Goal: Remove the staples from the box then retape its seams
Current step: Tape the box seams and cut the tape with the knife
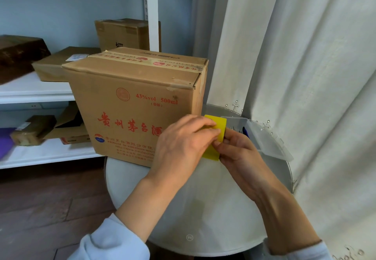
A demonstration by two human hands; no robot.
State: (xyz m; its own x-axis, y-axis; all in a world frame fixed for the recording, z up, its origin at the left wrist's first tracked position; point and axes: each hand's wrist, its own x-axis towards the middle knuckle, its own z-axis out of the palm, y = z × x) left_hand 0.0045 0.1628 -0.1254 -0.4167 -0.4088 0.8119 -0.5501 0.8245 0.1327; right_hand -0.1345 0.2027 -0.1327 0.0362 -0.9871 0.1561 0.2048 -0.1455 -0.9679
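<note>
From the head camera, both hands work a yellow roll of tape [215, 135] just in front of the lower right corner of the cardboard liquor box [134, 105], which stands upright on a round white table [203, 208]. The left hand [183, 141] curls over the roll from above and grips it, while the right hand [236, 147] pinches at its lower edge, fingers bent; this looks like hunting for the free end of the tape, so the retaping stage seems about to begin. Keeping the roll close to the box probably saves a reach once the end lifts. The top seam already carries a printed tape strip [146, 60], peeling at the right corner; no staples can be made out. Red print on the box front reads "43%vol 500ml" above large Chinese characters, with a small line beginning "KWEICHOW MOU" partly hidden by the left hand. An open clear plastic case [266, 137] sits behind the hands, beside a white curtain [305, 76]. More cartons rest on a white shelf [36, 92] to the left.
</note>
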